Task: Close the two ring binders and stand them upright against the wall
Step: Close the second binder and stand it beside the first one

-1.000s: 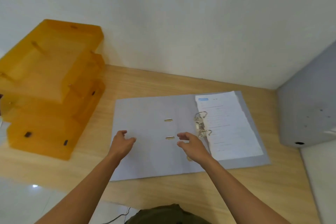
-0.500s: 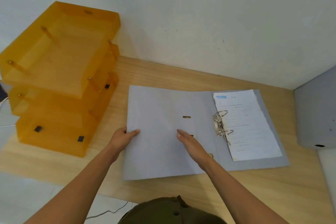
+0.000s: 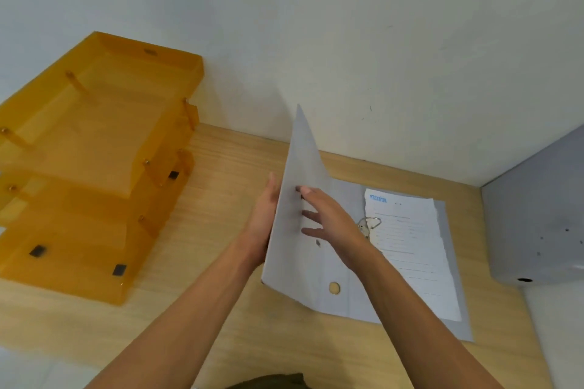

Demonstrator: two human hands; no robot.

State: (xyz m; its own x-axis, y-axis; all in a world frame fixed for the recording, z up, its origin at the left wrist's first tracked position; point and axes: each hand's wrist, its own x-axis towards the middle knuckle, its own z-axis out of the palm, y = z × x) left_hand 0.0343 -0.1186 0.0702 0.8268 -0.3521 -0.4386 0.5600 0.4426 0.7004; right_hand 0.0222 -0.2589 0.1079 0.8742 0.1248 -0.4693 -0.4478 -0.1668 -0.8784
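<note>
While the left hand (image 3: 264,218) backs the raised binder cover (image 3: 295,199), the right hand (image 3: 331,224) presses it, fingers spread.

Light was even and soft, fairly bright, with no hard glare anywhere. The white wall (image 3: 347,25) shaded from a cooler grey-green at the upper left to a paler tone on the right. A faint shadow fell on the wall behind the amber stacked letter trays (image 3: 94,151), and the raised binder cover (image 3: 300,199) threw only a weak one on the wooden desk (image 3: 221,199). Wide-angle distortion bent the desk's far edge and stretched the forearms toward the lower corners. Fine detail was soft throughout: print on the filed paper (image 3: 410,246) was unreadable, and the trays' lower left looked smeared.
</note>
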